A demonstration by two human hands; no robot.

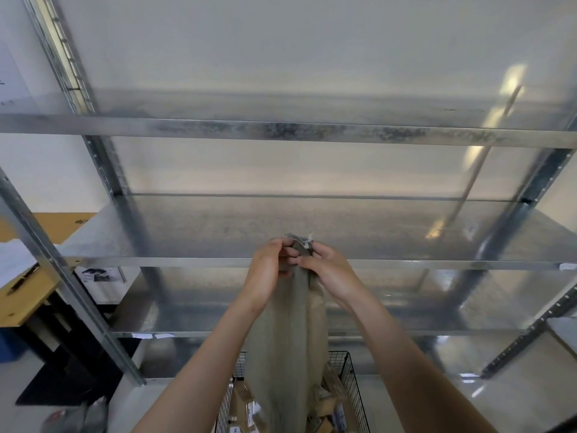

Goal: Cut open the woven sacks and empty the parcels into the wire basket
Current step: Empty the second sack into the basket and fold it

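Note:
A grey-green woven sack (288, 339) hangs limp and upside down in front of me, its bunched end raised at shelf height. My left hand (270, 267) and my right hand (329, 270) both pinch that top end, side by side, fingers curled into the fabric. Below the sack stands the black wire basket (354, 389), with several brown cardboard parcels (331, 401) and labelled packets lying inside. The sack's lower end hangs down into the basket and covers much of its contents.
A galvanised steel shelving unit (312, 232) fills the view behind the sack, its shelves bare. At left is a wooden desk (34, 295) with papers and a pen. A grey bag (81, 417) lies on the floor at lower left.

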